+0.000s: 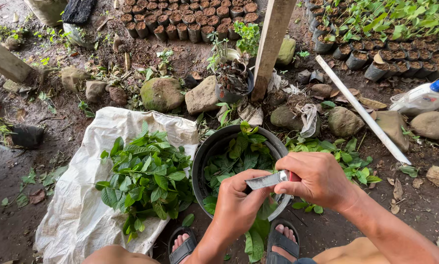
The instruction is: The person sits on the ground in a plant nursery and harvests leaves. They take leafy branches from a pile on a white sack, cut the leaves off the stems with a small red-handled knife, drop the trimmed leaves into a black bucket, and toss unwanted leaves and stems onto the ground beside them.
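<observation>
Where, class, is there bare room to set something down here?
Bare soil lies left of the white sack and right of the right hand, below the white pipe. Crowded: the bucket of leaves, stones, seedling pots.

Both bare forearms reach in from the lower edge and meet at centre. The right hand (320, 180), knuckles up and wrist slightly bent, is clenched in a fist around the handle of a short steel-bladed knife (267, 180), the blade pointing toward the left. The left hand (238, 200) rises from below, fingers curled closed, thumb pressed just under the blade. The two hands touch. Bare knees and sandalled feet show along the bottom edge.
</observation>
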Motion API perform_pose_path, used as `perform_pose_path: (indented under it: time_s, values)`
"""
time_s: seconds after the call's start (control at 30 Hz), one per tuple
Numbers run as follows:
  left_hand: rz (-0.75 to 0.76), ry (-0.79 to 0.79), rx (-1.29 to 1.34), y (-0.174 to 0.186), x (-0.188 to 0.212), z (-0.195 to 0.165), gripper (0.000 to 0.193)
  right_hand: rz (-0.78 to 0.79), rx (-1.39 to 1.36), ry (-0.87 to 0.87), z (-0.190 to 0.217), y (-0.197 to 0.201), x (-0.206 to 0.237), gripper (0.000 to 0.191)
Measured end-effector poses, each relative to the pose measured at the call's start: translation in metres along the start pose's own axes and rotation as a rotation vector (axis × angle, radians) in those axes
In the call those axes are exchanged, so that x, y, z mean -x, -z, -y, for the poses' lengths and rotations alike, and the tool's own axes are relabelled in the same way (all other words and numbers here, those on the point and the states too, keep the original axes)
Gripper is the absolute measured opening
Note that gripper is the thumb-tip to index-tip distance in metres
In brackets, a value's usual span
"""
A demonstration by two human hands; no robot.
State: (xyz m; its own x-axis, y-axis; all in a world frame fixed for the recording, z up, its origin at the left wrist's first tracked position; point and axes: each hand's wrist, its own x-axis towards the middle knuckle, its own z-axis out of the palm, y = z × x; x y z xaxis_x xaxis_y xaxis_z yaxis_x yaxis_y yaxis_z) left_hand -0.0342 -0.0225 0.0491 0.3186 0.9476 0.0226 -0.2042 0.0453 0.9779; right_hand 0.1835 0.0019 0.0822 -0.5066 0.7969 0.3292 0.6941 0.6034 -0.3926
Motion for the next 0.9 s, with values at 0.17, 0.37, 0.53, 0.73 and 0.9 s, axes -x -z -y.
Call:
perform_pose_path:
  time_s: [0.17, 0.37, 0.53, 0.73, 0.9]
  values:
    - [0.075, 0.127, 0.278, 0.003, -0.004, 0.003, 0.010, -0.102, -0.104, -0.098, -0.040, -0.012, 0.008, 0.060]
    - [-0.234, -0.220, 0.143, 0.061, -0.018, 0.009, 0.012, -0.223, -0.451, -0.504, -0.075, -0.002, 0.039, 0.048]
    - [-0.533, -0.392, 0.286, 0.122, -0.043, 0.024, 0.012, -0.196, -0.345, -0.665, -0.057, -0.006, 0.035, 0.022]
    - [-0.604, -0.366, 0.617, 0.151, -0.048, 0.047, 0.015, -0.199, -0.317, -0.543, -0.039, -0.004, 0.023, 0.021]
    - [-0.548, -0.419, 0.638, 0.150, -0.052, 0.059, 0.016, -0.219, -0.351, -0.531, -0.033, -0.006, 0.025, 0.018]
